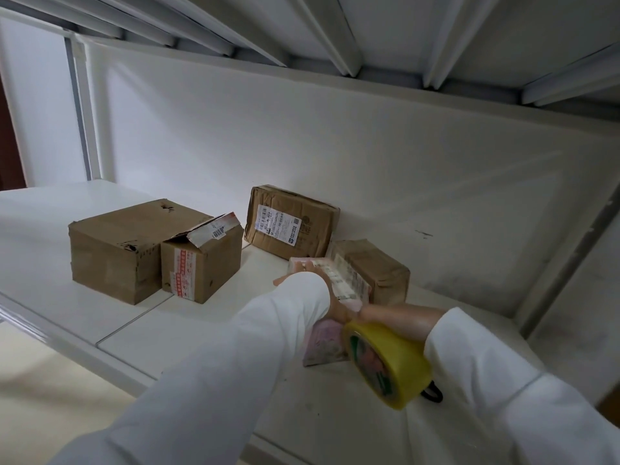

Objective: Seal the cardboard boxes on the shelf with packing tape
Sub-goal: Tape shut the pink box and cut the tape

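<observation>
A long pink box [349,286] with printed labels lies on the white shelf [208,327] in front of me. My left hand [330,298] reaches in from the lower left and holds the box along its top, fingers at its far end. My right hand [345,315] comes from the right to the box's near side and is mostly hidden under my left hand. A yellow roll of packing tape [392,364] hangs at my right wrist. A small brown box [379,270] sits right behind the pink box.
At the left stand a large brown box [110,250] and, touching it, a smaller box [201,263] with a raised flap. A labelled box [288,223] leans against the back wall. The upper shelf's ribs hang overhead. A small black object [432,394] lies by the tape.
</observation>
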